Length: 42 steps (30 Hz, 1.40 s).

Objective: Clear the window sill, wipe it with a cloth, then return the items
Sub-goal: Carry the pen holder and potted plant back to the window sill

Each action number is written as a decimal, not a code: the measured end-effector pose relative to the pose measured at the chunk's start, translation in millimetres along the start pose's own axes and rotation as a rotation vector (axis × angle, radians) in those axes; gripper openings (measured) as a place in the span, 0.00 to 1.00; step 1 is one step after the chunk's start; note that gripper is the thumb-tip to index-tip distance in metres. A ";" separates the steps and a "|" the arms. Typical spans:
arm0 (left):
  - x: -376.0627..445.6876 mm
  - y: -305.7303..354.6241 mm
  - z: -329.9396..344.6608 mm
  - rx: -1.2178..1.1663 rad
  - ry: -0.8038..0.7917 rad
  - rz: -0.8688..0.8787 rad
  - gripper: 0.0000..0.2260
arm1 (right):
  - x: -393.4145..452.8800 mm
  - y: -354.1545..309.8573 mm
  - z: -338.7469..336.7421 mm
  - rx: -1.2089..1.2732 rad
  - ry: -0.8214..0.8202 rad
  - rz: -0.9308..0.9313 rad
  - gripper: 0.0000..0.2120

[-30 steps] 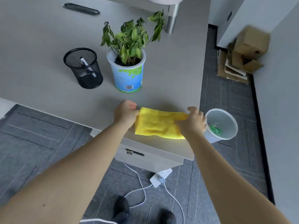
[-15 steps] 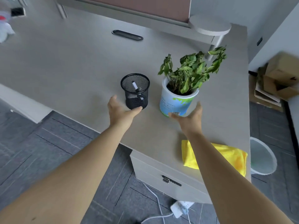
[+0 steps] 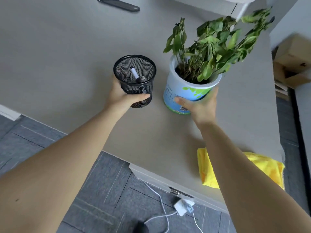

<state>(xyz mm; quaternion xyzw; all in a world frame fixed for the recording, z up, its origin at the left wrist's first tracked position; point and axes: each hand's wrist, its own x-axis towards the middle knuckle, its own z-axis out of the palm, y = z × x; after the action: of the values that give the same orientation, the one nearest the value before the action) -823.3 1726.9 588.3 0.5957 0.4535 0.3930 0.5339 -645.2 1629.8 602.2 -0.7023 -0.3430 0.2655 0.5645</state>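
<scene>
A black mesh pen cup [image 3: 134, 71] with a white pen inside stands on the grey desk [image 3: 58, 64], and my left hand [image 3: 121, 96] is wrapped around its lower half. To its right is a potted green plant [image 3: 188, 91] in a white and blue pot. My right hand [image 3: 200, 105] grips the pot's lower front, thumb on the label. A folded yellow cloth [image 3: 262, 167] lies at the desk's near right corner, partly hidden by my right forearm.
A dark oval cable grommet [image 3: 118, 4] sits at the desk's far side. Cardboard boxes [image 3: 292, 64] are stacked on the floor at the right. A white power strip [image 3: 183, 206] with cables lies on the grey floor below a locked drawer [image 3: 178, 192].
My hands left the yellow cloth at the desk corner, reached forward, and have closed on the pen cup and the plant pot. The view has moved closer to both.
</scene>
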 end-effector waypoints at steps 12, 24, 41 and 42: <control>-16.1 29.7 9.5 0.096 -0.009 0.047 0.36 | -19.6 -27.1 -23.6 -0.080 0.152 0.001 0.40; -127.8 108.5 136.8 0.097 -0.236 0.140 0.41 | -129.2 -70.5 -202.7 -0.034 0.472 -0.003 0.42; -349.0 152.8 315.4 0.102 -0.704 0.223 0.41 | -346.8 -41.9 -418.8 -0.096 0.864 0.067 0.40; -356.6 156.3 324.1 0.103 -0.732 0.230 0.41 | -356.1 -41.0 -425.7 -0.093 0.905 0.079 0.40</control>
<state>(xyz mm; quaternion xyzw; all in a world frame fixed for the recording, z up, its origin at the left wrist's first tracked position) -595.6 1291.1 709.9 0.7695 0.1822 0.1885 0.5824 -551.2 1096.8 731.5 -0.7849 -0.0465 -0.0623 0.6147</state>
